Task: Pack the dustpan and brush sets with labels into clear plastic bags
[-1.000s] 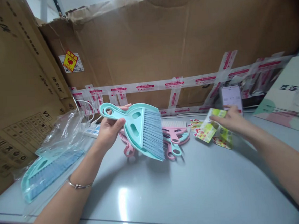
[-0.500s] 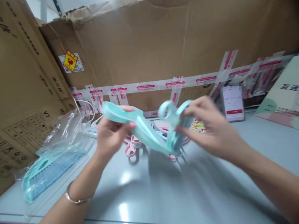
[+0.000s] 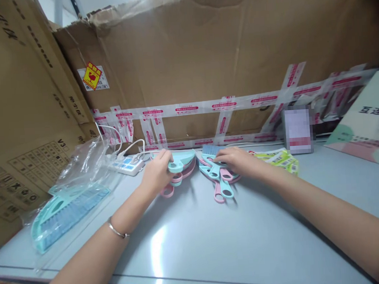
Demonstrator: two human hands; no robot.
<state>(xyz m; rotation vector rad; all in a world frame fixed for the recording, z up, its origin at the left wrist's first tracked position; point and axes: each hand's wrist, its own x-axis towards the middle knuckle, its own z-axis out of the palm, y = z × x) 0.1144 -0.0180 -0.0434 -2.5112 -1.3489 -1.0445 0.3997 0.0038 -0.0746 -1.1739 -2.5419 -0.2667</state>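
Note:
My left hand is closed on a teal dustpan, near its handle, at the top of a stack on the table. Pink and teal handles of other dustpans stick out below it. To the right, my right hand has its fingers bent onto a teal hand brush with blue bristles, which lies on a pile of brushes. A pink brush handle and a teal one point toward me from this pile. My fingers cover part of both top pieces.
A plastic-wrapped teal brush lies at the left. Behind it are a white power strip and cables. A yellow-green packet and an upright phone stand right of the brushes. Large cardboard boxes wall off the back.
Both hands have moved down and away from me. The teal dustpan and hand brush, held up together before, are now apart, each on its own pile on the table.

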